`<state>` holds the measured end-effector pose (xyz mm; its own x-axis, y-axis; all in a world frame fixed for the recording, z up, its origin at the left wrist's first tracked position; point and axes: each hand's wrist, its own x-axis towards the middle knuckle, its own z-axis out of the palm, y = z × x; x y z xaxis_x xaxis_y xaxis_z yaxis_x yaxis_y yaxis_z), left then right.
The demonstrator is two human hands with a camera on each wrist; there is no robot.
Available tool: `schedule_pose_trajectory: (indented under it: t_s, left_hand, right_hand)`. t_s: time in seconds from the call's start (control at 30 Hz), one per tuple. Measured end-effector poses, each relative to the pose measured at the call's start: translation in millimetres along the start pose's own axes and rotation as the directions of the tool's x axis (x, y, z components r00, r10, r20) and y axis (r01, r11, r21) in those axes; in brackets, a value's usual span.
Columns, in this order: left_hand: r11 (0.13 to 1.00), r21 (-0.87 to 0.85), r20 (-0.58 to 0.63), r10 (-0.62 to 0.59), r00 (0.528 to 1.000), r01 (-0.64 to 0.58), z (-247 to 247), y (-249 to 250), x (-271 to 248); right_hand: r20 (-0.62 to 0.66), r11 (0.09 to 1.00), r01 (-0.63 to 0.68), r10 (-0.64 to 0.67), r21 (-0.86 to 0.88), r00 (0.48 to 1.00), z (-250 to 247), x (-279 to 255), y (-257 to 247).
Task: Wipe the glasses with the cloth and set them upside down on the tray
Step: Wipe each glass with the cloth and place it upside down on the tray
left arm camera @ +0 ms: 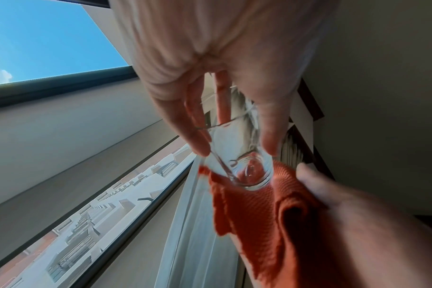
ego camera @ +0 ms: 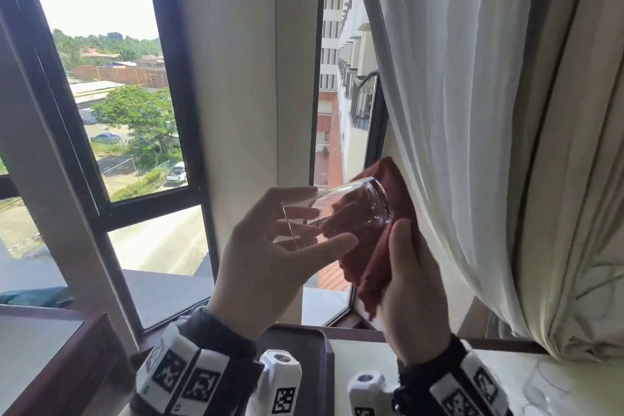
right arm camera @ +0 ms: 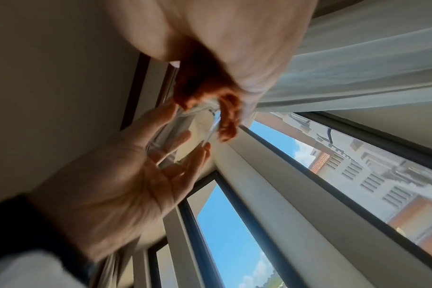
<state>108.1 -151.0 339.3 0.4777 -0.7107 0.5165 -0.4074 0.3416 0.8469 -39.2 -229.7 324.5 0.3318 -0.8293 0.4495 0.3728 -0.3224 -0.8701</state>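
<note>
Glass (ego camera: pixel 337 213) pinched in left hand (ego camera: pixel 266 267), its base against cloth (ego camera: pixel 378 246) clutched in right hand (ego camera: pixel 415 297)

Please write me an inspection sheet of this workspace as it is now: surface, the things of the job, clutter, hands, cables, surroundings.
Surface: pale table top at the bottom edge, mostly out of view.
Job's things: clear glass held tilted in the air, base against the red cloth; dark tray below, partly hidden; second glass on the table at right.
Clutter: nothing seen.
Hands: left hand holds the glass near its rim between fingers and thumb; right hand grips the cloth.
Cables: nothing seen.
Surroundings: window ahead, white curtain at right.
</note>
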Motion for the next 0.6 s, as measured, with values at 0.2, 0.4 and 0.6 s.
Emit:
schedule_pose_trajectory:
  t_s: [0.2, 0.4, 0.6]
  left_hand:
    - [1.0, -0.015, 0.094, -0.021, 0.995, 0.022, 1, -2, -5]
    - [0.993, -0.113, 0.025, 0.02, 0.999, -0.017, 8, -2, -11]
    - [0.998, -0.053, -0.045, -0.034, 0.998, 0.032, 8, -6, -1]
  right_hand:
    - [0.262, 0.858, 0.468, -0.412, -0.211, 0.873, -7, 8, -9]
    - [0.083, 0.999, 0.036, -0.036, -0.005, 0.996, -19, 14, -20]
    - [0.104, 0.973, 0.148, -0.131, -0.177, 0.986, 2, -17, 1]
